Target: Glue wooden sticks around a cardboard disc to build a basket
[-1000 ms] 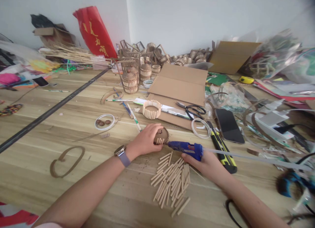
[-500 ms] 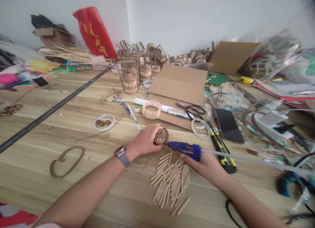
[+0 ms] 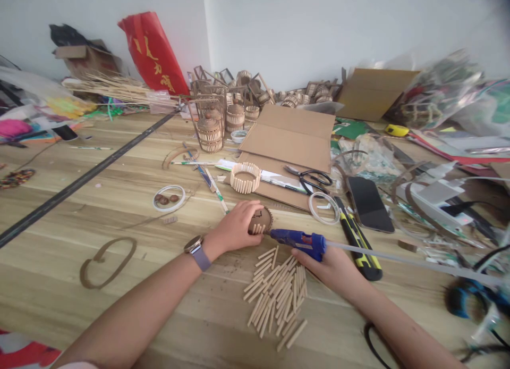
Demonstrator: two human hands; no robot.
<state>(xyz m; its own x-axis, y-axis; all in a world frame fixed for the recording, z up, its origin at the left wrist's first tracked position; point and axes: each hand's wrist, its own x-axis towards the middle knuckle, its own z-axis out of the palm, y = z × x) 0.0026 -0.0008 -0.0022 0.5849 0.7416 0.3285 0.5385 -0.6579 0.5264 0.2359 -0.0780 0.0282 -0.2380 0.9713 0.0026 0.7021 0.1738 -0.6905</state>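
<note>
My left hand [image 3: 238, 226], with a watch on its wrist, is closed over a small round cardboard disc [image 3: 263, 218] that has a few short wooden sticks standing along its near edge. My right hand [image 3: 333, 267] grips a blue hot glue gun [image 3: 299, 239], its nozzle touching the disc's edge and a clear glue stick [image 3: 402, 260] trailing out to the right. Just in front of both hands lies a loose pile of short wooden sticks [image 3: 275, 292] on the wooden floor.
A finished stick ring [image 3: 246, 176], scissors [image 3: 309, 177], a tape roll [image 3: 324, 207], a yellow-black utility knife [image 3: 356, 243] and a phone [image 3: 368, 202] lie behind the hands. Flattened cardboard [image 3: 292, 135] and several small wooden cages [image 3: 211, 131] stand farther back. A cardboard ring [image 3: 107, 253] lies left.
Hardly anything has moved. The glue gun's nozzle stays at the disc's edge and my right hand has shifted very slightly left.
</note>
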